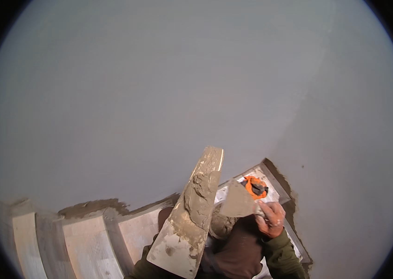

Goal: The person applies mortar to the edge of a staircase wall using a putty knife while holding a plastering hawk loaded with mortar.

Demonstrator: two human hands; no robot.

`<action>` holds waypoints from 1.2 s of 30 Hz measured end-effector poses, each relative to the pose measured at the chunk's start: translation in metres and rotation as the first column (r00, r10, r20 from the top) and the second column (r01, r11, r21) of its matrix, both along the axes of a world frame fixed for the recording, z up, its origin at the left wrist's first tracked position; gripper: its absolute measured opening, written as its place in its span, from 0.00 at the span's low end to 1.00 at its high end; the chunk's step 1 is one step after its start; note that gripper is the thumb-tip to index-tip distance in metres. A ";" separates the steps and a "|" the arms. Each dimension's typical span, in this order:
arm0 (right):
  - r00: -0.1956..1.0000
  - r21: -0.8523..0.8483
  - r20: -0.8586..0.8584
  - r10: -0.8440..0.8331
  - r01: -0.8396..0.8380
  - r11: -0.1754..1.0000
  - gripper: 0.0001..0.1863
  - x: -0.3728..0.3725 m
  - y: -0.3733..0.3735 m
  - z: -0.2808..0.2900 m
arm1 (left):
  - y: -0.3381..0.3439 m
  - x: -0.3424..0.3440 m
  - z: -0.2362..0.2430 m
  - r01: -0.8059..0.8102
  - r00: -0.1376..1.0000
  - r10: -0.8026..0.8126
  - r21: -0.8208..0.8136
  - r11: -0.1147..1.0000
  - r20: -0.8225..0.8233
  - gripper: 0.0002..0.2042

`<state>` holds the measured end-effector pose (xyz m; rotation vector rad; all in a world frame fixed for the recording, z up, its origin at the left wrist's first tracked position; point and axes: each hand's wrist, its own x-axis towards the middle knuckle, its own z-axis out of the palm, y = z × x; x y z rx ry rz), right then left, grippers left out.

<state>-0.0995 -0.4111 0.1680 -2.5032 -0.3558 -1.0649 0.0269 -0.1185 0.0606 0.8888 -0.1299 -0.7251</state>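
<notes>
A long tapered, mortar-caked board or blade (175,242) angles up from the lower middle, carrying a lump of wet grey mortar (198,200). My left sleeve (145,265) reaches under it; my left hand is hidden. My right hand (270,218) grips the handle of a scraper (238,200), its flat plastered blade beside the board's right edge. A container of mortar (220,223) shows below the scraper. Just above my right hand, an orange and black object (255,186), too unclear to name, lies on a pale, dirty step.
A smooth grey plastered wall (159,83) fills most of the view. Wooden stairs (82,246) run along the lower left, with darker mortar (89,207) edging the wall beside them. A landing with a grey skirting edge (275,179) and a dark mortar border lies at right.
</notes>
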 end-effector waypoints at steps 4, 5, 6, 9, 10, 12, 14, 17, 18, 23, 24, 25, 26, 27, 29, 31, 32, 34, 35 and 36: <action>0.997 0.291 -0.067 0.037 -0.016 0.957 0.15 0.006 -0.010 0.003 | 0.022 -0.008 0.019 -0.224 0.975 0.224 0.057 0.973 0.014 0.18; 0.993 0.344 -0.120 0.008 0.034 0.938 0.15 0.002 -0.013 0.004 | 0.026 -0.011 0.026 -0.286 0.958 0.284 0.083 0.955 0.030 0.18; 0.983 0.374 -0.180 -0.031 0.098 0.922 0.14 -0.001 -0.023 0.007 | 0.018 -0.012 0.025 -0.325 0.946 0.323 0.087 0.942 0.037 0.18; 0.928 0.691 -0.284 0.241 0.024 0.722 0.12 0.018 -0.032 0.025 | 0.030 -0.027 0.042 -0.514 0.858 0.503 0.138 0.847 0.107 0.18; 0.853 0.745 -0.357 0.381 0.013 0.667 0.12 0.024 -0.031 0.039 | 0.038 -0.035 0.043 -0.584 0.811 0.569 0.143 0.799 0.135 0.18; 0.812 0.781 -0.406 0.420 0.070 0.621 0.19 0.026 -0.015 0.019 | 0.052 -0.046 0.038 -0.672 0.738 0.646 0.138 0.727 0.194 0.18; 0.756 0.568 -0.544 0.364 0.013 0.823 0.17 0.041 0.022 0.047 | 0.076 -0.059 0.038 -0.765 0.639 0.726 0.115 0.633 0.253 0.18; 0.673 0.500 -0.591 0.444 -0.126 0.857 0.15 0.060 0.048 0.040 | 0.077 -0.085 0.075 -0.914 0.369 0.732 0.081 0.397 0.572 0.16; 0.608 0.624 -0.478 0.634 -0.273 0.732 0.11 0.066 0.042 0.027 | 0.075 -0.091 0.076 -0.918 0.359 0.743 0.070 0.390 0.565 0.16; 0.517 0.711 -0.451 0.727 -0.284 0.643 0.13 0.076 0.120 0.065 | 0.137 -0.100 0.114 -0.972 0.227 0.861 0.048 0.231 0.455 0.13; 0.511 0.713 -0.448 0.734 -0.291 0.638 0.13 0.077 0.130 0.068 | 0.153 -0.101 0.119 -0.977 0.207 0.849 0.058 0.205 0.486 0.13; 0.486 0.727 -0.429 0.762 -0.316 0.610 0.13 0.078 0.140 0.068 | 0.166 -0.100 0.127 -0.978 0.203 0.849 0.057 0.202 0.488 0.13; 0.461 0.739 -0.409 0.788 -0.340 0.582 0.14 0.080 0.150 0.068 | 0.179 -0.098 0.135 -0.970 0.217 0.852 0.011 0.241 0.477 0.13; 0.458 0.744 -0.381 0.803 -0.364 0.561 0.12 0.082 0.158 0.067 | 0.190 -0.096 0.142 -0.959 0.232 0.854 -0.036 0.280 0.466 0.12; 0.459 0.648 -0.485 0.744 -0.383 0.659 0.12 0.080 0.172 0.086 | 0.212 -0.096 0.154 -0.950 0.286 0.861 0.005 0.313 0.420 0.12; 0.468 0.538 -0.577 0.670 -0.399 0.742 0.12 0.080 0.185 0.097 | 0.226 -0.094 0.160 -0.930 0.353 0.876 0.022 0.366 0.330 0.13; 0.527 0.487 -0.541 0.655 -0.439 0.755 0.13 0.080 0.191 0.098 | 0.233 -0.094 0.157 -0.930 0.353 0.875 0.022 0.367 0.332 0.13; 0.584 0.431 -0.500 0.640 -0.473 0.769 0.13 0.079 0.200 0.101 | 0.245 -0.093 0.151 -0.909 0.393 0.843 0.020 0.416 0.367 0.13; 0.581 0.414 -0.520 0.626 -0.470 0.780 0.13 0.078 0.203 0.104 | 0.249 -0.093 0.149 -0.909 0.393 0.843 0.018 0.416 0.367 0.13; 0.579 0.397 -0.539 0.612 -0.467 0.791 0.13 0.078 0.206 0.105 | 0.253 -0.092 0.148 -0.908 0.396 0.834 0.029 0.418 0.384 0.12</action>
